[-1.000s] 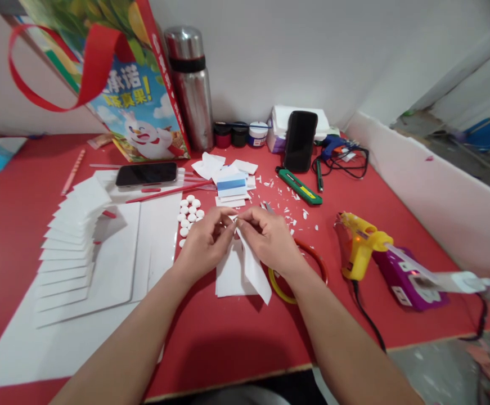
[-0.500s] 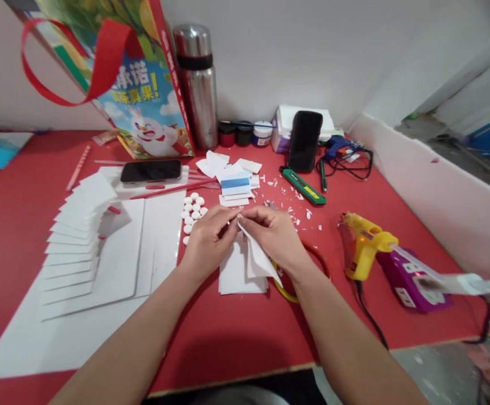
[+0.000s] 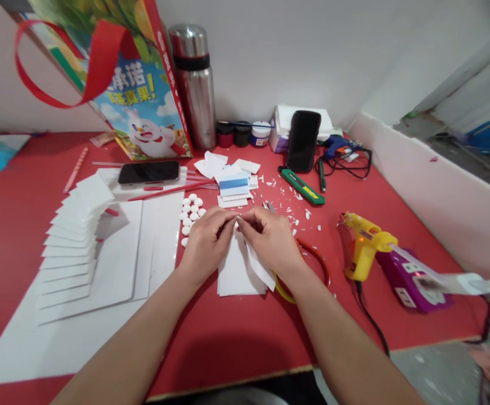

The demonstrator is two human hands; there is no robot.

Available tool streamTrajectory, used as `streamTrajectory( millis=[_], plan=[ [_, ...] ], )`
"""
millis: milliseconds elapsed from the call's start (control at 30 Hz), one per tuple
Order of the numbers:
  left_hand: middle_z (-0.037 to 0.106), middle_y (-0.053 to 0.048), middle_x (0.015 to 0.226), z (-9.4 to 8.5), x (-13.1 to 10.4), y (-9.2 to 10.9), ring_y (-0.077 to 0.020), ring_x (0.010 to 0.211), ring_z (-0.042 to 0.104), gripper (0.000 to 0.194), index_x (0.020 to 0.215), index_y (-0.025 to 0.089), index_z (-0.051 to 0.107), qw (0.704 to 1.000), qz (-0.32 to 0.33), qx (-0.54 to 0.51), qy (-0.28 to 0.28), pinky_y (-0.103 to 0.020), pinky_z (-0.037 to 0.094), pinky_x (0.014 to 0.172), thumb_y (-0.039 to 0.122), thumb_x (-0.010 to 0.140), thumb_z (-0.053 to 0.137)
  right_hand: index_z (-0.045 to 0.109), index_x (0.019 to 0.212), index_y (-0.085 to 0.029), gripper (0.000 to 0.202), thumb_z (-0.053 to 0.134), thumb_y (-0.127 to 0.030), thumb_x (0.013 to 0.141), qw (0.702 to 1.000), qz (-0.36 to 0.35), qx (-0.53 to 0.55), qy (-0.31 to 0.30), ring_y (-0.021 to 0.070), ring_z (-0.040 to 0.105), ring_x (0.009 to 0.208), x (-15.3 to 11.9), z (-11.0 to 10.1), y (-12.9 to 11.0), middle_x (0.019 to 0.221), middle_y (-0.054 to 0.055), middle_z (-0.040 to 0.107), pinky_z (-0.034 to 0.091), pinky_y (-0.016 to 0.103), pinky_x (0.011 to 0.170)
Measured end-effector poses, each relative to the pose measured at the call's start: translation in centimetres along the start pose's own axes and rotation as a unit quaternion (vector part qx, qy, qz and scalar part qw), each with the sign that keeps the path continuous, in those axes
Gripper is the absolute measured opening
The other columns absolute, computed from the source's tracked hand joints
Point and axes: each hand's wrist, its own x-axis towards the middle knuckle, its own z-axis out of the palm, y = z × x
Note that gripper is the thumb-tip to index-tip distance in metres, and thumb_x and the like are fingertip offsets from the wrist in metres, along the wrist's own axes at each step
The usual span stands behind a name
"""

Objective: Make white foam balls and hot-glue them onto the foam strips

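In the head view, the left hand (image 3: 208,239) and right hand (image 3: 272,239) meet over the red table (image 3: 228,337), thumbs and forefingers pinching the upper end of a folded-looking white paper sheet (image 3: 262,271); its lower part slants down beneath the right hand, above a small stack of white paper (image 3: 235,278). What lies right between the fingertips is too small to make out. Scissors with red and yellow handles (image 3: 324,264) lie partly under the right hand and forearm, and white paper scraps (image 3: 308,214) are scattered beyond. Just beside the left hand sits a cluster of round white discs (image 3: 186,216). Farther left, a fanned row of white cards (image 3: 65,264) stands on larger white boards (image 3: 120,270). Beyond the hands are a pile of paper offcuts (image 3: 233,185), a flat smartphone (image 3: 149,172) and a green utility knife (image 3: 301,185). To the right, a yellow hot-glue gun (image 3: 360,253) stands near a purple power strip (image 3: 409,278). A steel vacuum flask (image 3: 196,104) stands against an illustrated gift bag (image 3: 149,126) at the back.
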Motion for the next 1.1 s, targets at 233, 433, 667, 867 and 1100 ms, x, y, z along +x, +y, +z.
streamTrajectory(
  millis=[233, 433, 667, 867, 1100],
  plan=[
    [0.073, -0.006, 0.094, -0.2, 0.1, 0.3, -0.0163, 0.086, 0.067, 0.016, 0.101, 0.017, 0.075, 0.998, -0.024, -0.056, 0.024, -0.028, 0.051, 0.079, 0.017, 0.098, 0.059, 0.058, 0.101, -0.021, 0.016, 0.055, -0.036, 0.1, 0.872, 0.274, 0.391, -0.106, 0.0171, 0.065, 0.054, 0.7, -0.6, -0.6, 0.072, 0.003, 0.071, 0.057, 0.034, 0.058],
    [0.075, -0.004, 0.094, -0.2, 0.1, -0.2, -0.0154, 0.088, 0.068, 0.014, 0.099, 0.018, 0.077, 0.996, -0.022, -0.086, 0.022, -0.026, 0.051, 0.08, 0.018, 0.096, 0.063, 0.066, 0.086, -0.016, 0.023, 0.07, -0.039, 0.09, 0.861, 0.266, 0.41, -0.139, 0.0071, 0.047, 0.049, 0.6, -0.7, -0.3, 0.067, -0.001, 0.061, 0.043, 0.022, 0.049],
    [0.064, 0.001, 0.068, -0.2, 0.1, -0.3, -0.009, 0.055, 0.054, 0.014, 0.085, 0.018, 0.076, 0.977, -0.135, -0.165, 0.004, -0.022, 0.043, 0.055, 0.027, 0.092, 0.07, 0.07, 0.071, -0.015, 0.031, 0.082, -0.043, 0.076, 0.887, 0.236, 0.375, -0.133, 0.0059, 0.043, 0.051, 0.6, -0.6, 0.4, 0.058, -0.004, 0.053, 0.036, 0.022, 0.051],
    [0.064, 0.002, 0.063, -0.4, 0.2, -0.1, -0.0074, 0.052, 0.05, 0.016, 0.082, 0.017, 0.075, 0.965, -0.179, -0.192, -0.015, -0.021, 0.039, 0.051, 0.03, 0.09, 0.072, 0.073, 0.076, -0.014, 0.032, 0.084, -0.045, 0.072, 0.907, 0.246, 0.321, -0.113, 0.0086, 0.051, 0.042, 0.6, -1.1, -0.1, 0.053, -0.003, 0.06, 0.04, 0.023, 0.043],
    [0.059, 0.003, 0.059, -0.3, 0.3, 0.3, -0.0074, 0.053, 0.049, 0.014, 0.083, 0.016, 0.074, 0.956, -0.195, -0.219, -0.019, -0.02, 0.04, 0.053, 0.028, 0.09, 0.071, 0.064, 0.077, -0.016, 0.023, 0.081, -0.031, 0.079, 0.926, 0.212, 0.306, -0.054, 0.0084, 0.059, 0.043, 0.3, -0.5, -0.6, 0.06, -0.001, 0.07, 0.047, 0.02, 0.045]
  ],
)
